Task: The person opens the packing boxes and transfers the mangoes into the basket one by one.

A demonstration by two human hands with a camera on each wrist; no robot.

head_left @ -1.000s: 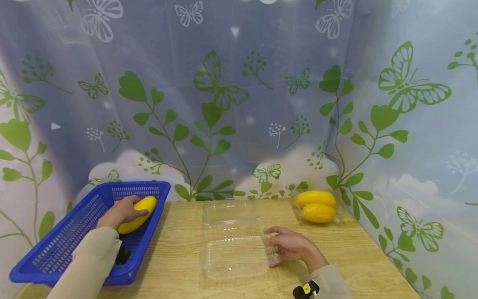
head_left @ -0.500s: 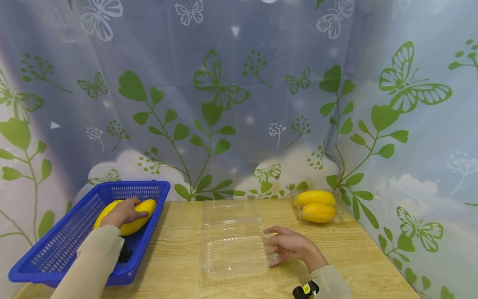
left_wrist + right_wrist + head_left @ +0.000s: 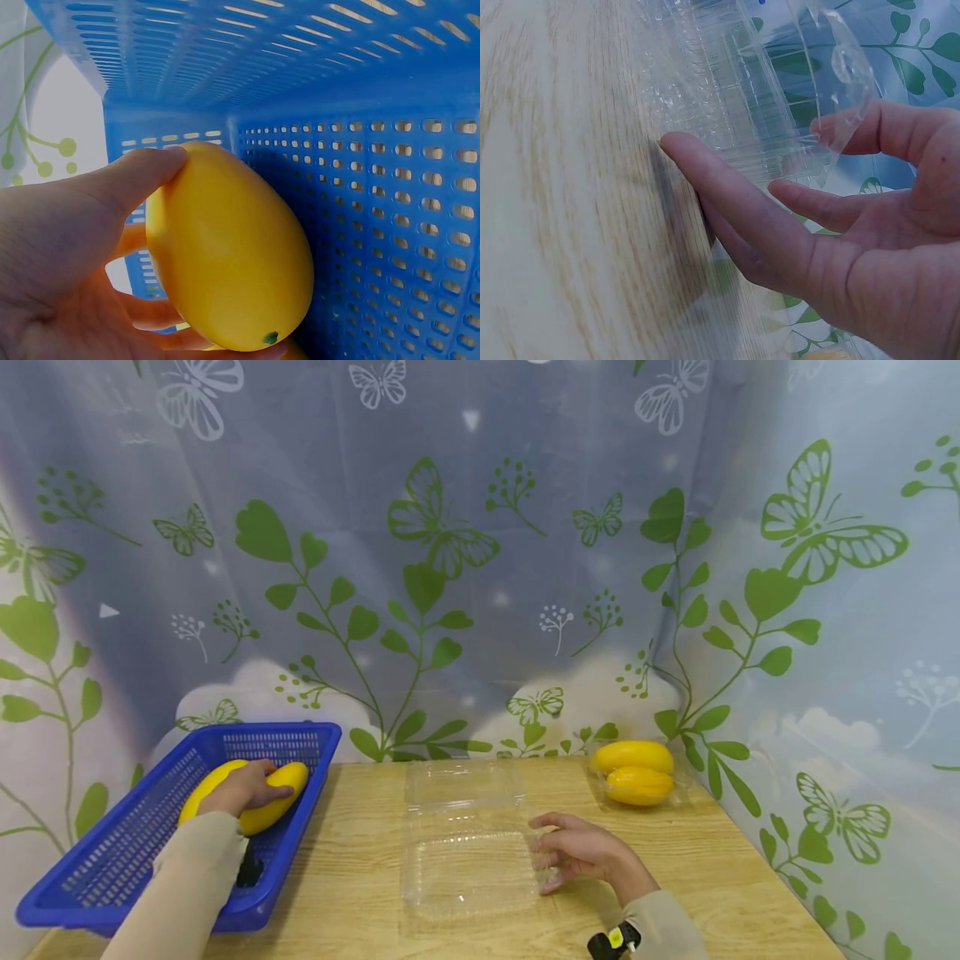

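In the blue basket (image 3: 277, 893) at the left, my left hand (image 3: 236, 789) grips a yellow oval fruit (image 3: 232, 247) that has a small green stem spot. A second yellow fruit (image 3: 197, 792) lies to the left of that hand, partly hidden by it. An opened clear plastic clamshell container (image 3: 472, 872) is flat on the table, its lid folded back toward the curtain. My right hand (image 3: 588, 853) stands at the container's right edge with fingers spread and fairly straight, the fingertips touching the plastic rim.
At the back right, another clear container holds two yellow fruits (image 3: 637, 772). The wooden table (image 3: 360, 860) ends at a patterned curtain (image 3: 480, 610) behind and on the right. The basket's raised walls surround my left hand.
My left hand has shifted slightly left inside the basket, and the gripped fruit has moved with it. A second fruit now shows to its left. My right hand and the clamshell container stay put.
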